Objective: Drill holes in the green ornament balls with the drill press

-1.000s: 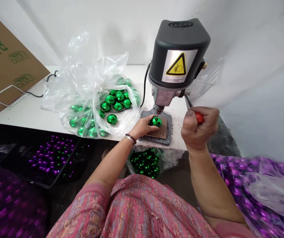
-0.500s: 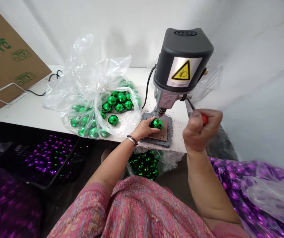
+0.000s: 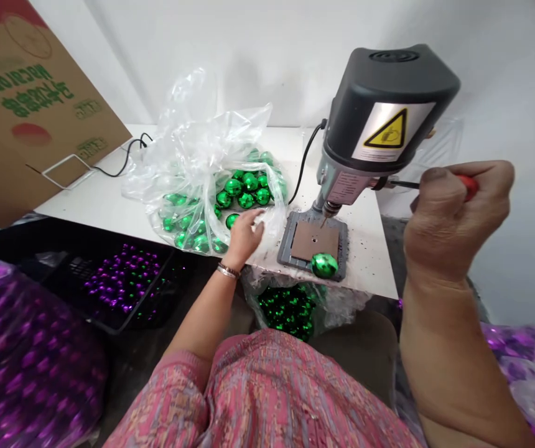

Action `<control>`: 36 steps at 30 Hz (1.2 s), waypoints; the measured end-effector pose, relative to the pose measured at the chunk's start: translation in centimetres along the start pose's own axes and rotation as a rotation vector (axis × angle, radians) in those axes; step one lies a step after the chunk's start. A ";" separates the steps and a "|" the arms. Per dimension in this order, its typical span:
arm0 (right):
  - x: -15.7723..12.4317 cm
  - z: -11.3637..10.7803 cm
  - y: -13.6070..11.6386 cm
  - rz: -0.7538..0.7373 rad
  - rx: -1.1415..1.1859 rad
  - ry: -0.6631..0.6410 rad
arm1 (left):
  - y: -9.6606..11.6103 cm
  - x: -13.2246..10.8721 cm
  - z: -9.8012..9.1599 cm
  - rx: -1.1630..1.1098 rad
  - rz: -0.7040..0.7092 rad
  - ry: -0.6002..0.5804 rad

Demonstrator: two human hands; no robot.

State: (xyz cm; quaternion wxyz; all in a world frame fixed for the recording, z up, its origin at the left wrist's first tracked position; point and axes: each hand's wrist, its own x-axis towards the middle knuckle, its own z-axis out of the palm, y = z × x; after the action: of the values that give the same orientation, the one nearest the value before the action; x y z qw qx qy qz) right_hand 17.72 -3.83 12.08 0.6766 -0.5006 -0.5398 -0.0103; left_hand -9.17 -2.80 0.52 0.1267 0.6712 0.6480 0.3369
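My right hand (image 3: 456, 218) is closed around the red-knobbed lever (image 3: 470, 185) of a small bench drill press (image 3: 389, 112). The drill bit (image 3: 323, 222) points down above a brown board (image 3: 307, 239) with a small hole, on the grey base. A shiny green faceted ball (image 3: 324, 265) is at the board's front edge, untouched by either hand; whether it rests there or is moving I cannot tell. My left hand (image 3: 247, 235) reaches with fingers apart to the mouth of a clear plastic bag (image 3: 183, 155), beside another green ball (image 3: 232, 220), which it partly covers.
Several green balls (image 3: 249, 182) lie in the bag on the white table (image 3: 370, 261). Below the table edge hangs a bag of green balls (image 3: 288, 311). A black crate (image 3: 122, 326) holds purple and green pieces. A cardboard box (image 3: 43, 118) stands left; dark shavings surround the base.
My left hand has let go of the green ball under the drill and moved left to the bag. The ball is nearer the base's front edge. My right hand has raised the lever, lifting the bit.
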 end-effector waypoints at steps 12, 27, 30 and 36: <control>-0.3 -0.2 -0.4 -0.045 -0.014 -0.014 | -1.5 1.7 -2.4 -0.368 -0.246 -0.213; 3.5 0.1 -2.2 0.099 -0.019 -0.151 | 5.3 1.3 3.3 -1.015 -0.485 -0.562; 3.9 0.1 -2.4 0.121 -0.021 -0.166 | 6.2 1.7 4.0 -0.775 -0.439 -0.535; 3.7 0.0 -2.3 0.140 -0.001 -0.183 | 6.6 1.8 5.4 -0.605 -0.304 -0.481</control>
State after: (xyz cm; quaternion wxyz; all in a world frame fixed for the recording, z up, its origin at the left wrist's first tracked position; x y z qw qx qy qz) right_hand 18.00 -3.03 16.31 0.6236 -0.5361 -0.5630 0.0824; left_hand -0.79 -0.47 1.09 0.5143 0.5599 0.5636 0.3230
